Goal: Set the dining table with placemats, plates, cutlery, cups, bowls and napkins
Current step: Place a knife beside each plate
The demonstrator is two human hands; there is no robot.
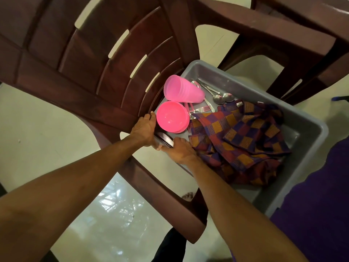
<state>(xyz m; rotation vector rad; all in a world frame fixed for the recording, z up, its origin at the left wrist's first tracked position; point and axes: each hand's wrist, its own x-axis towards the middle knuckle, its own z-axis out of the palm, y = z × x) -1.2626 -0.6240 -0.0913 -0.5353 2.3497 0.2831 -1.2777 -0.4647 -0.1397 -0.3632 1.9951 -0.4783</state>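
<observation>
Two grips on dark stack (164,139), left hand (144,129), right hand (179,151), fingers curled, grey bin (302,127)

Dark item (164,139) was gripped between left hand (144,129) and right hand (180,151) and mostly covered by them; identity not resolved. Cutlery (221,97) lay partly under cup (184,89) and cloth (238,133); count unreadable. Tub (255,89) rim beside cup was hidden behind chair (94,53); chair cut off at top and left edges.

Stacked pink tumblers (184,89) lie on their side in a grey tub (309,140), just beside tilted, stacked pink bowls (171,116). Steel spoons (221,98) and a fork (203,109) lie alongside crumpled checked cloths (238,137).
</observation>
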